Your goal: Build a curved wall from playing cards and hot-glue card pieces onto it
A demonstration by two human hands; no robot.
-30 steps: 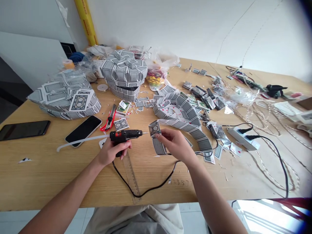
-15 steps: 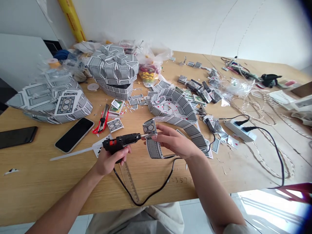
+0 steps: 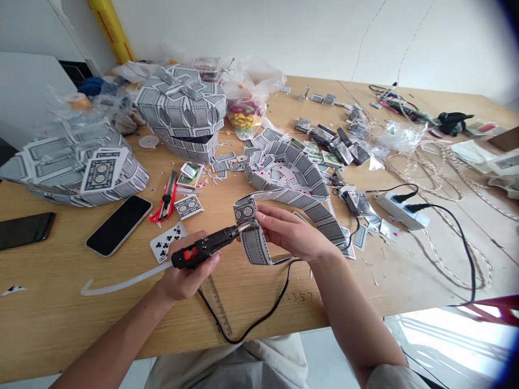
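Observation:
My left hand (image 3: 188,270) is wrapped round the handle of a black hot glue gun (image 3: 206,246), with a white glue stick (image 3: 125,285) trailing from its back end. The gun's nozzle touches or nearly touches a strip of playing cards (image 3: 256,246) at a joint between two cards. Pinched at its near end, that strip is in my right hand (image 3: 287,229); it curves away behind the hand in a long loop. Some right fingertips are hidden behind the cards. Just beyond stands a heart-like tray made of cards (image 3: 286,172).
Two large card-covered boxes (image 3: 182,111) stand at the back left. A red utility knife (image 3: 165,200), a phone (image 3: 119,224) and loose cards lie left of the gun. The gun's cord loops over a clear ruler (image 3: 219,308). A power strip (image 3: 401,210) sits at right.
The glue gun has tilted, its rear lower and its nozzle angled up at the card joint. My left hand has dropped slightly, uncovering more of a clubs card. The glue stick bends more.

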